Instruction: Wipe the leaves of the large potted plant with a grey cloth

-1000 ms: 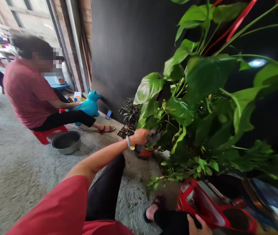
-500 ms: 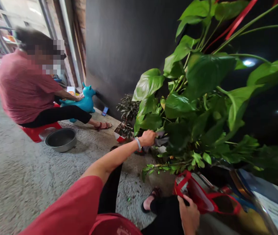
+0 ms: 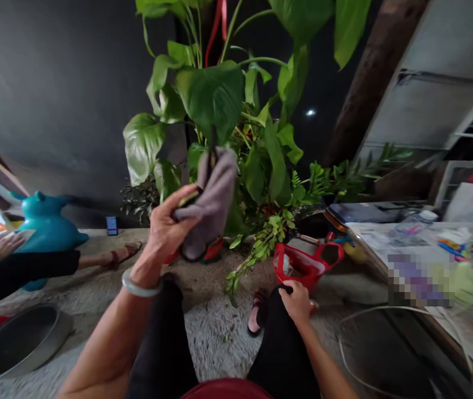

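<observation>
My left hand, with a pale bangle at the wrist, is closed round a bunched grey cloth. The cloth is raised in front of the large-leaved green potted plant. A dark narrow piece sticks up at the cloth's top; motion blur hides what it is. My right hand lies over my right knee in black trousers, fingers apart, apparently holding nothing. Just beyond it stands a red-trimmed bag with something pale inside. A leafy cut-looking branch droops between the plant and the bag.
At left are a seated person's hand and sandalled foot, a blue toy animal, a phone by the wall and a grey basin. A cluttered table with a plastic bottle stands at right.
My view has swung right, bringing the table into sight. My left hand has lifted the grey cloth from low beside the plant to in front of its leaves. My right hand stays on my knee.
</observation>
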{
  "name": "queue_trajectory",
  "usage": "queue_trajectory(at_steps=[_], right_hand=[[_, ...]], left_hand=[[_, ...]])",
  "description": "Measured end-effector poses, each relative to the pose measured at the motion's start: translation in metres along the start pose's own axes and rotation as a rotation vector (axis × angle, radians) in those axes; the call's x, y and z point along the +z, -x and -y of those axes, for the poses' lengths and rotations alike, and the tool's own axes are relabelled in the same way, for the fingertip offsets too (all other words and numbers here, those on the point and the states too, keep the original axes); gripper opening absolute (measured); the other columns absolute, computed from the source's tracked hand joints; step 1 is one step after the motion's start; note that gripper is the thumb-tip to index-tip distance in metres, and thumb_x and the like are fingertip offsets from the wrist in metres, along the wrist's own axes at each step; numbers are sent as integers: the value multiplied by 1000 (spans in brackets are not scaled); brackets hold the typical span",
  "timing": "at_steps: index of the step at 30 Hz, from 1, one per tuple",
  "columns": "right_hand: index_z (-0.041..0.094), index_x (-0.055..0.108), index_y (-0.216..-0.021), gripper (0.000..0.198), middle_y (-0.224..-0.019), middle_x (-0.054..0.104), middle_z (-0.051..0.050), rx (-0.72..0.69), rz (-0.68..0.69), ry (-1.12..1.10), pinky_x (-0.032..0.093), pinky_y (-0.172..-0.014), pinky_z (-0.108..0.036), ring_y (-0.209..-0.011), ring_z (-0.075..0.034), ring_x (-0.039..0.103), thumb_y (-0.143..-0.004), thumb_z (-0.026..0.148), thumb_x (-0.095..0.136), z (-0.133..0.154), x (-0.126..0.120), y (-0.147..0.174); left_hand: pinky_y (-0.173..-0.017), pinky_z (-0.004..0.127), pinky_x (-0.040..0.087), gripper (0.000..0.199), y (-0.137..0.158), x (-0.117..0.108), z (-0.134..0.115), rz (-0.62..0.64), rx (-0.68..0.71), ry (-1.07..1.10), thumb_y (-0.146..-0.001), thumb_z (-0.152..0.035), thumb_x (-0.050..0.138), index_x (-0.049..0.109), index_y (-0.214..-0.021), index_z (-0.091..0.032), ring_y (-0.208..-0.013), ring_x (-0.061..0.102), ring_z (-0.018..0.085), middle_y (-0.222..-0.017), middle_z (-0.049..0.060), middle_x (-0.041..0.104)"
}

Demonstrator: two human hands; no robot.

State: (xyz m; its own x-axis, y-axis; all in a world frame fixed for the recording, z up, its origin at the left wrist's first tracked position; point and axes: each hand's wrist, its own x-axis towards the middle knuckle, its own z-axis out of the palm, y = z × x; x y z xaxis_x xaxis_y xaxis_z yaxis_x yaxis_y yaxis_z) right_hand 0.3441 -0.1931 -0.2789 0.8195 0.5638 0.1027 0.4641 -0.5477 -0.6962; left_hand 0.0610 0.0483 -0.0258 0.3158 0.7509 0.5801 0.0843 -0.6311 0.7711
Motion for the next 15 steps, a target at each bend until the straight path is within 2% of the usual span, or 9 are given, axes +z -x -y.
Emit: queue_trajectory(at_steps=[1, 2, 3, 5, 7, 8, 10, 12, 15], right_hand=[[23, 72, -89, 22, -111, 74, -10, 0, 3, -14, 43, -106, -44, -115, -30, 61, -73, 31, 59, 1, 1, 0], [23, 72, -88, 23, -111, 74, -10, -2, 10, -33, 43, -107, -44, -116, -30, 61, -72, 33, 60, 1, 0, 1], [23, 72, -87, 25, -110, 75, -11, -3, 19, -55, 43, -107, -46, -116, -31, 62, -69, 35, 60, 0, -1, 1], [23, 73, -83, 29, -106, 76, -12, 0, 50, -108, 44, -108, -51, -114, -35, 64, -62, 40, 62, -2, -7, -2], [24, 74, -76, 32, -97, 78, -12, -8, 104, -163, 48, -104, -56, -108, -39, 68, -54, 45, 65, -1, -17, -8], [24, 74, -75, 34, -93, 79, -12, -11, 140, -203, 52, -99, -56, -103, -39, 71, -53, 49, 66, 2, -24, -13], [24, 77, -78, 40, -92, 80, -11, 13, 218, -349, 58, -90, -51, -98, -37, 74, -54, 56, 69, 18, -43, -25], [24, 80, -85, 44, -98, 81, -10, 57, 269, -540, 59, -89, -45, -102, -34, 75, -57, 58, 75, 47, -66, -34], [23, 80, -89, 49, -106, 80, -11, 43, 260, -718, 57, -96, -42, -112, -34, 72, -52, 55, 84, 103, -92, -37]], left_hand=[[-111, 41, 51, 55, -8, 4, 0, -100, 18, -45, -75, -31, 77, 72, -128, -21, -126, 65, 27, -128, 7, 73], [-109, 41, 53, 52, -11, 7, 2, -132, 19, -80, -73, -30, 77, 74, -124, -19, -124, 66, 27, -124, 7, 75], [-105, 40, 55, 48, -9, 10, 5, -83, 3, -100, -72, -29, 77, 76, -118, -18, -118, 69, 27, -118, 7, 77], [-90, 36, 62, 39, 3, 9, 4, 212, -81, -75, -68, -24, 76, 81, -106, -18, -99, 74, 25, -101, 5, 80], [-74, 31, 63, 37, 18, -3, -10, 553, -194, 17, -70, -21, 74, 82, -107, -24, -80, 75, 21, -90, -1, 81], [-71, 29, 62, 40, 22, -11, -23, 622, -222, 65, -72, -21, 74, 81, -112, -26, -77, 74, 19, -91, -2, 81], [-77, 29, 63, 45, 20, -27, -57, 563, -169, 127, -73, -22, 79, 80, -118, -28, -85, 76, 20, -103, -2, 81], [-91, 34, 62, 49, 1, -36, -94, 356, -3, 146, -72, -24, 83, 78, -121, -25, -102, 75, 25, -117, 2, 78], [-111, 42, 53, 56, -49, -18, -135, 44, 274, 186, -74, -20, 79, 72, -130, -21, -123, 67, 27, -131, 3, 73]])
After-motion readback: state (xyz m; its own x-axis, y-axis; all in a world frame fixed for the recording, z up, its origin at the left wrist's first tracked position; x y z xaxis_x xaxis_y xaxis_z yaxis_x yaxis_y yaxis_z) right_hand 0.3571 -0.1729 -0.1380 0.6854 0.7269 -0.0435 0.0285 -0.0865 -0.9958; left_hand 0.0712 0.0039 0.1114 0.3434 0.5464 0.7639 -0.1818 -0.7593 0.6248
